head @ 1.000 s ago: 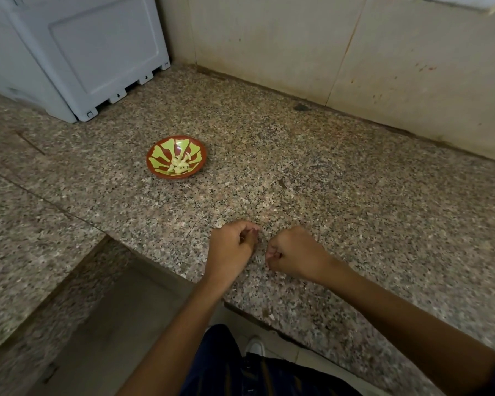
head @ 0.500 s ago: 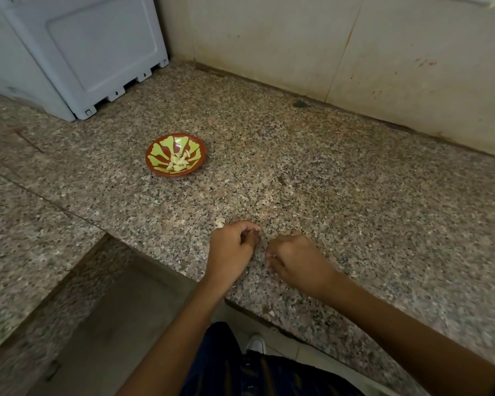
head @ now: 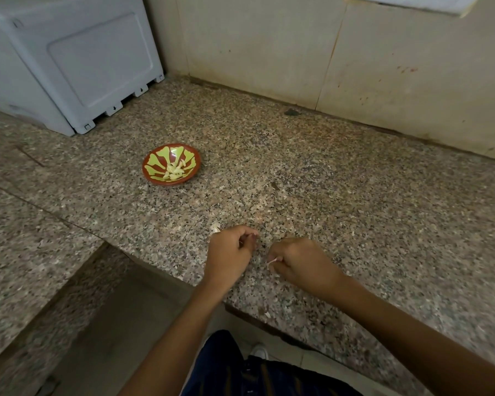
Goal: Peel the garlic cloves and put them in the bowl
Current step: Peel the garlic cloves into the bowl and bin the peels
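The small red-brown bowl with yellow-green leaf pattern [head: 171, 164] stands left of the frame centre on the speckled granite counter [head: 326, 195], well apart from both hands, probably so the loose skins do not fall into it. Pale peeled garlic cloves [head: 175, 171] already lie in it. Lower centre, the left hand [head: 229, 252] has its fingers curled tight; I cannot tell if they hold a clove. Just beside it, the right hand [head: 300, 262] is also curled and pinches a thin pale strip of garlic skin [head: 271, 261], I think to discard it.
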